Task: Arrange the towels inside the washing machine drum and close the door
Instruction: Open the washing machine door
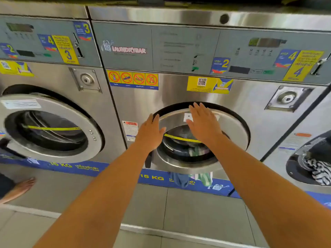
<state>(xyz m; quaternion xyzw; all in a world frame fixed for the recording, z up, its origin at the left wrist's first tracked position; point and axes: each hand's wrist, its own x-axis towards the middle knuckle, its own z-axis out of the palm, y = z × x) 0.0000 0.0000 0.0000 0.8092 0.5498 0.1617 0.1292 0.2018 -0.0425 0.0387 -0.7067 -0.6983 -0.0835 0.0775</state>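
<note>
The middle washing machine's round steel door (231, 126) is swung almost against its black opening. My left hand (151, 134) lies flat on the door's left rim, fingers spread. My right hand (203, 122) presses flat on the upper part of the door, over the glass. Through the glass (180, 145) I see green and blue towels inside the drum. Below the door's lower edge a blue and a green towel end (189, 179) hang outside, in front of the blue 15 KG strip.
A closed machine (53, 126) stands to the left. To the right, another machine (313, 158) has striped laundry in its open drum. A person's bare foot (21, 187) rests on the tiled step at the far left. Grey floor tiles lie below.
</note>
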